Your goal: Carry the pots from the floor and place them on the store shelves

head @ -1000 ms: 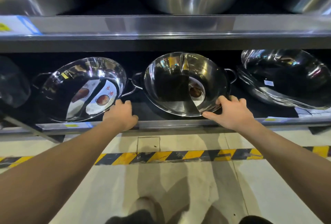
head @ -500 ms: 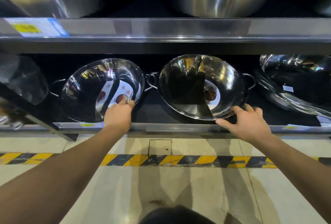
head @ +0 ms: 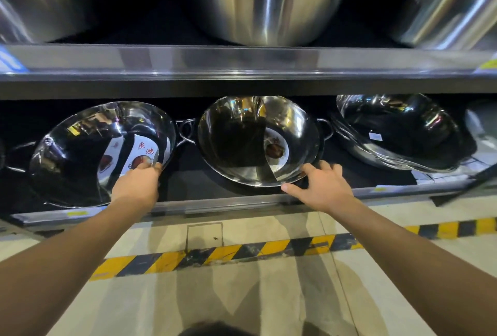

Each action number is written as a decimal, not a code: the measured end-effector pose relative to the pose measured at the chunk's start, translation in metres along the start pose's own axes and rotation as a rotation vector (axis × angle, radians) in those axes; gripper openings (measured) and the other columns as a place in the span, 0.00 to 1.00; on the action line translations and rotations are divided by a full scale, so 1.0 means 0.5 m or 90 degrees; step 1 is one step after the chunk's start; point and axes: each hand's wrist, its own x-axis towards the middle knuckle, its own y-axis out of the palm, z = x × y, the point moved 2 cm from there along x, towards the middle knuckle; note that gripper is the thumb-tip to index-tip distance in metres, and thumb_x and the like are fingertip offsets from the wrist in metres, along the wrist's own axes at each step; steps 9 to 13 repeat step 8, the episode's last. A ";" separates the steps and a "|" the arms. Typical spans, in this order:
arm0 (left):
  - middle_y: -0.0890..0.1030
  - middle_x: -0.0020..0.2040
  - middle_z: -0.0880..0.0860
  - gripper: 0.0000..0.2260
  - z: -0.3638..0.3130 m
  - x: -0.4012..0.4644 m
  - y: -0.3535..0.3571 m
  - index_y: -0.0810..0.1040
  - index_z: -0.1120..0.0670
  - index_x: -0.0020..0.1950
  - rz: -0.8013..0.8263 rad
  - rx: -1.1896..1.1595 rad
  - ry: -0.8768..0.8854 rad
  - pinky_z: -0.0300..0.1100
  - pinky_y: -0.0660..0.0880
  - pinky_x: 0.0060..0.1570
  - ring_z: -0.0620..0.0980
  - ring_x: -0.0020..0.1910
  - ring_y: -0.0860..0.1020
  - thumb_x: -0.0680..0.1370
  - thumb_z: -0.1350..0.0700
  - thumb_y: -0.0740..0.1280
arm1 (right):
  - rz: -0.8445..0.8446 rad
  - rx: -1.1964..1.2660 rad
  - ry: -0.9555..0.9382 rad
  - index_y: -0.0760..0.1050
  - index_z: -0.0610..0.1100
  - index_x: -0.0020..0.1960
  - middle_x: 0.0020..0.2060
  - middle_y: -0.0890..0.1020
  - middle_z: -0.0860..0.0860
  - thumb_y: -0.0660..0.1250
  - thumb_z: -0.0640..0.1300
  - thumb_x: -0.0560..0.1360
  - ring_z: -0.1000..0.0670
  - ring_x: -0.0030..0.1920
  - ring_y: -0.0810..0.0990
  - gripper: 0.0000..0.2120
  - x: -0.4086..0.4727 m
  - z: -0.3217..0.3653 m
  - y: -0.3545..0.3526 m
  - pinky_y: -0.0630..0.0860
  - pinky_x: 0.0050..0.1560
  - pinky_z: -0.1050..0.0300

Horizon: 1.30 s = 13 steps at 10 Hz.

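Two shiny steel two-handled pots lean tilted on the dark lower shelf. The left pot has a paper label inside. My left hand grips its lower right rim, fingers curled over the edge. The middle pot also has a label inside. My right hand lies against its lower right rim with fingers spread and thumb stretched out below the edge. Neither pot is lifted.
A stack of similar pots leans at the right of the same shelf. The upper shelf carries large steel pots close overhead. Yellow-black hazard tape runs along the pale floor below.
My left hand has moved from the shelf's front edge up onto the left pot's rim and closed on it. My right hand stays at the middle pot's rim. The view has shifted closer.
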 end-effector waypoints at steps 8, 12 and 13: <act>0.52 0.80 0.56 0.35 -0.290 -0.087 -0.115 0.50 0.40 0.81 0.106 -0.036 0.126 0.55 0.70 0.65 0.63 0.72 0.64 0.77 0.46 0.63 | 0.070 0.040 -0.141 0.57 0.47 0.82 0.82 0.55 0.45 0.60 0.61 0.82 0.38 0.80 0.53 0.34 -0.087 -0.061 -0.112 0.63 0.75 0.39; 0.52 0.80 0.56 0.35 -0.290 -0.087 -0.115 0.50 0.40 0.81 0.106 -0.036 0.126 0.55 0.70 0.65 0.63 0.72 0.64 0.77 0.46 0.63 | 0.070 0.040 -0.141 0.57 0.47 0.82 0.82 0.55 0.45 0.60 0.61 0.82 0.38 0.80 0.53 0.34 -0.087 -0.061 -0.112 0.63 0.75 0.39; 0.52 0.80 0.56 0.35 -0.290 -0.087 -0.115 0.50 0.40 0.81 0.106 -0.036 0.126 0.55 0.70 0.65 0.63 0.72 0.64 0.77 0.46 0.63 | 0.070 0.040 -0.141 0.57 0.47 0.82 0.82 0.55 0.45 0.60 0.61 0.82 0.38 0.80 0.53 0.34 -0.087 -0.061 -0.112 0.63 0.75 0.39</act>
